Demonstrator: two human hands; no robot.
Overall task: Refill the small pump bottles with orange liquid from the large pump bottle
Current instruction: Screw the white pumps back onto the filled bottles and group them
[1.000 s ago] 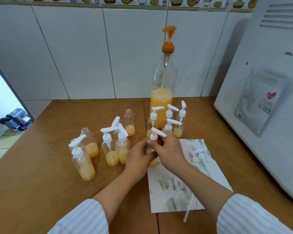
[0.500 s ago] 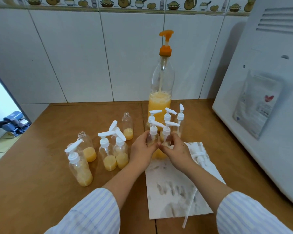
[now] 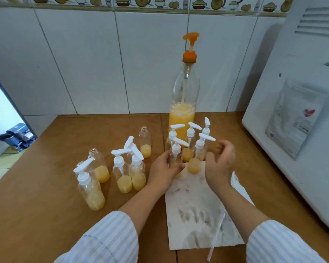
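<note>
Gripping a capped small bottle (image 3: 176, 158), the left hand (image 3: 164, 172) could topple the crowded bottles just beyond it, while the right hand (image 3: 219, 164) hovers loosely curled, empty.

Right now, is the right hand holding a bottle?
No: the right hand hangs loosely curled and empty beside the capped bottles, while the left hand grips one bottle.

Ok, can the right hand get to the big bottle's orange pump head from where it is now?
Probably yes. The right hand is free, fingers loosely curled and holding nothing, and the pump head stands high above the capped small bottles in front of it, so a raised reach should clear them. The left hand holds one small bottle.
</note>
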